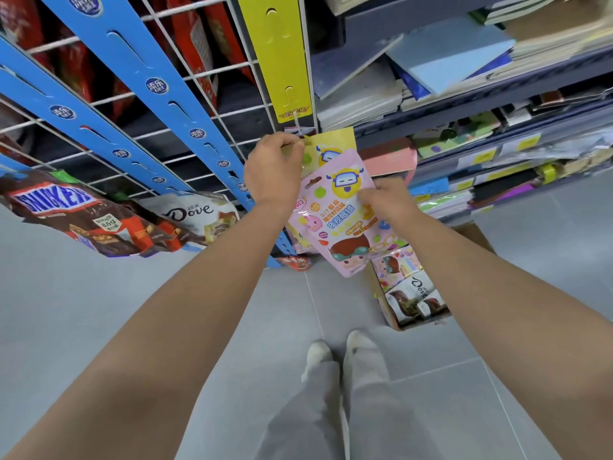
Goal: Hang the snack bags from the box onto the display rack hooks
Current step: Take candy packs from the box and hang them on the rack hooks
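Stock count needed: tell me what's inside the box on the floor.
Dove chocolate bags and pink snack bags show in the box. The held pink bag and right forearm cover its far part.

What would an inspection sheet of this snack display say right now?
Surface: grey tiled floor; a cardboard box stands on it with bags inside.
Job's things: pink snack bag and yellow snack bag are held just below the yellow hang strip; Snickers bag and Dove bag hang low on the rack.
Clutter: small red packet on the floor.
Hands: left hand pinches the yellow snack bag's top; right hand grips the pink snack bag.
Cables: nothing seen.
Surroundings: wire grid, blue hang strips, notebook shelves.
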Tool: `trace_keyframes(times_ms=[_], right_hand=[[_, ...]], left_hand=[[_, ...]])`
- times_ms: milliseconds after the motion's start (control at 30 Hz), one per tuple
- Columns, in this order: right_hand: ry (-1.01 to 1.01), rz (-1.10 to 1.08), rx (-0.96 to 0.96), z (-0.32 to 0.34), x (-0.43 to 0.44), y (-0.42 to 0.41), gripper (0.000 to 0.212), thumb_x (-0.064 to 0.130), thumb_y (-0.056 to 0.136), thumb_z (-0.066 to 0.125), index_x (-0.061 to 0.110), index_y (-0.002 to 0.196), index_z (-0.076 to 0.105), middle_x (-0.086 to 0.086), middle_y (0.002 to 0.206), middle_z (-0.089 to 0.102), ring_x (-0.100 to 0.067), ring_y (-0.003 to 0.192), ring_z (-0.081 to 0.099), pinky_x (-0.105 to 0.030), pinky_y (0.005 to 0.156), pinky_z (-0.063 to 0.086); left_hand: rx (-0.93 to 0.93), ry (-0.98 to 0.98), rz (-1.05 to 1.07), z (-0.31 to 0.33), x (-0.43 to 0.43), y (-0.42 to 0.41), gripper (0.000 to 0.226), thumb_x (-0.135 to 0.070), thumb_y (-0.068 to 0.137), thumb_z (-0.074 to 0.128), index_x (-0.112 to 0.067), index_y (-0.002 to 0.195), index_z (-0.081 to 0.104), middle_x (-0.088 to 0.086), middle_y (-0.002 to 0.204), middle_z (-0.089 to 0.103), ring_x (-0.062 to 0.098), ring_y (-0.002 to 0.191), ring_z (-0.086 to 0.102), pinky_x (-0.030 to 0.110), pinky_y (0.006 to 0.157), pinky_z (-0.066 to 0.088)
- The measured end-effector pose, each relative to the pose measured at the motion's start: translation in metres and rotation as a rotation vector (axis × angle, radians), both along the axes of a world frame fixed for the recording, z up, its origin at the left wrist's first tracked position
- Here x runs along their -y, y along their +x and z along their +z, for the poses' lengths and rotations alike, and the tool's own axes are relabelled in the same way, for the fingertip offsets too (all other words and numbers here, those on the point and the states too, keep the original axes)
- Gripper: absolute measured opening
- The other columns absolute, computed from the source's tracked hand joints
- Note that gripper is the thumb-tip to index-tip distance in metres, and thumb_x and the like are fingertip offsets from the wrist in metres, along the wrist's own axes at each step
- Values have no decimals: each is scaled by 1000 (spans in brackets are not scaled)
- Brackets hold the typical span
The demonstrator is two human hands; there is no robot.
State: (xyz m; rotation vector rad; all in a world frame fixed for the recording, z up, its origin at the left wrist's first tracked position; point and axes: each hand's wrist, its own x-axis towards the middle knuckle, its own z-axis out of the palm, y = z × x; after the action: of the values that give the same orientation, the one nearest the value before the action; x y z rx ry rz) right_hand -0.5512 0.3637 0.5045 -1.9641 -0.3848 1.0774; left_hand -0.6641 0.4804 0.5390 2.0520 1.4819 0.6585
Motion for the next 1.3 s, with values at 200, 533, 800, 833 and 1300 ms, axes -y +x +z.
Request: trace_keyframes(times_ms=[200, 533, 800, 833, 1300], right_hand=[[3, -27, -41, -3, -2, 1, 25, -5, 80, 51, -21, 97, 61, -29, 97, 67, -22, 71, 58, -25, 59, 44], [-40, 22, -41, -3, -9, 13, 12, -2, 80, 53, 4, 73, 61, -11, 74, 56, -19, 58, 52, -15, 44, 38], [-73, 103, 103, 5, -26, 36, 32, 0, 80, 54, 13, 54, 42, -7, 59, 42, -18, 53, 42, -22, 50, 35], [-73, 98, 104, 4, -27, 36, 30, 0, 80, 54, 13, 55, 44, -8, 61, 44, -19, 56, 45, -25, 53, 36], [-51, -50, -65, -23, -21, 4, 24, 0, 83, 52, 7, 60, 50, -7, 61, 39, -14, 53, 34, -11, 34, 21]], left_hand=[[4, -109, 60, 5, 0, 8, 16, -24, 85, 55, -28, 71, 61, -13, 71, 60, 16, 79, 59, 39, 88, 49], [-10, -469, 313, 29, -3, 21, 30, -32, 77, 61, -19, 55, 45, -5, 70, 53, 18, 90, 55, 45, 107, 25], [226, -650, 402, 20, 4, 26, 27, -44, 70, 55, -20, 79, 46, 5, 102, 59, 29, 110, 49, 47, 97, 42], [235, -662, 394, 19, 2, 27, 28, -45, 67, 54, -20, 78, 44, 5, 101, 60, 30, 110, 50, 47, 96, 44], [58, -353, 149, 6, 4, -12, 35, -17, 80, 61, -16, 114, 52, -8, 78, 56, 19, 78, 57, 39, 78, 51]])
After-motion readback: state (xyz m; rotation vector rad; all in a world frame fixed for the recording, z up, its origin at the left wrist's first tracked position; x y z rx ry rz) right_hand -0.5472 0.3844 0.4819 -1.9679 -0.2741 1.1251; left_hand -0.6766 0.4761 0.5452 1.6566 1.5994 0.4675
